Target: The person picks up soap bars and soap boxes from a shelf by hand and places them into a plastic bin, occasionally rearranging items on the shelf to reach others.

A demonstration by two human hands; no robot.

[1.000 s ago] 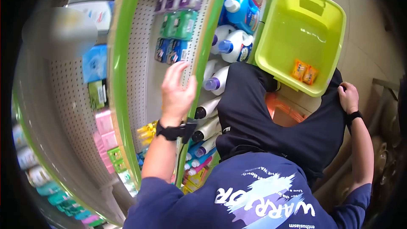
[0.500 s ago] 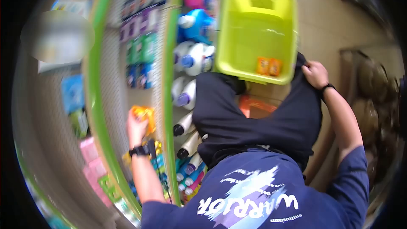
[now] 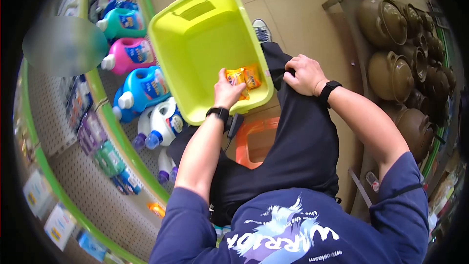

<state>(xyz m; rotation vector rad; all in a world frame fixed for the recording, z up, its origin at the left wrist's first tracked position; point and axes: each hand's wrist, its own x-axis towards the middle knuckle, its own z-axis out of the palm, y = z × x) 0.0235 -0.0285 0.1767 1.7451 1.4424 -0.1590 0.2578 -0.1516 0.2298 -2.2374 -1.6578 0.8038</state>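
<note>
My left hand (image 3: pixel 228 91) reaches into a yellow-green plastic basket (image 3: pixel 168 68), its fingers closed on a small shiny orange packet (image 3: pixel 236 78). Right beside it, in the basket's near corner, lies another orange packet (image 3: pixel 251 76). What is printed on the packets is too small to read. My right hand (image 3: pixel 305 76) rests on the knee of my dark trousers (image 3: pixel 305 132), outside the basket, with its fingers curled on the cloth.
Laundry jugs, including a blue one (image 3: pixel 144 88) and a pink one (image 3: pixel 131 55), line the green-edged shelf on the left. Brown lidded pots (image 3: pixel 388 76) fill a rack on the right. Between my legs stands an orange plastic stool (image 3: pixel 244 151).
My left hand has moved from the shelf into the basket with the orange packet. My right hand stays on my knee. The view has swung, showing the basket farther left.
</note>
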